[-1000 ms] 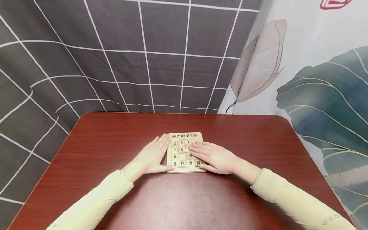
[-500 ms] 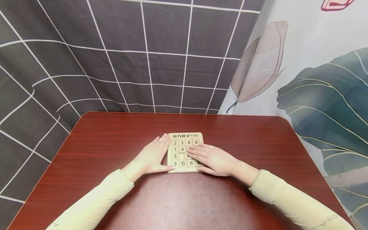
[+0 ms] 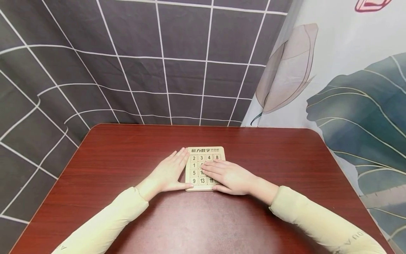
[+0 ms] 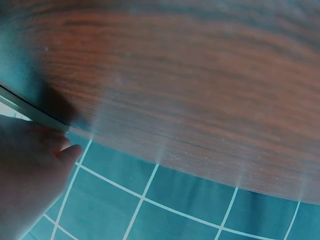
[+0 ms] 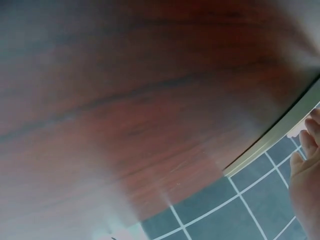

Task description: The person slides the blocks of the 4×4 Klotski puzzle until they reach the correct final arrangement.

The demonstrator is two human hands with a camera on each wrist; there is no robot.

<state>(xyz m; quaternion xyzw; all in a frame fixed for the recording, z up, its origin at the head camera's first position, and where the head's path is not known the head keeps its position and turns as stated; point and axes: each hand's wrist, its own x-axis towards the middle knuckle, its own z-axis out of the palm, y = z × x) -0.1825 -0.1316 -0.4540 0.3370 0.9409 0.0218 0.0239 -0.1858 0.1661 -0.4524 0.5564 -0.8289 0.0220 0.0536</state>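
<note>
A pale wooden sliding number puzzle (image 3: 203, 187) lies flat on the dark red table, its header printed with Chinese characters. My left hand (image 3: 168, 171) rests along its left side, fingers straight, thumb on the lower left corner. From the right, my right hand (image 3: 233, 177) lies over the tiles with outstretched fingers. The fingertips touch the middle of the board, beside the tile numbered 10 (image 3: 201, 173), and cover several tiles. Tiles 2, 3, 4 and 8 show in the top row. In the right wrist view the puzzle's edge (image 5: 280, 127) runs below the fingers.
The reddish-brown table (image 3: 142, 139) extends around the board on all sides. Behind it hangs a dark grey cloth (image 3: 184, 74) with a white grid. A white curtain (image 3: 336, 38) with leaf prints hangs at the right.
My right hand has slid left across the board, and tile 10 has moved left into the gap beside tile 5. My left hand has stayed at the left edge.
</note>
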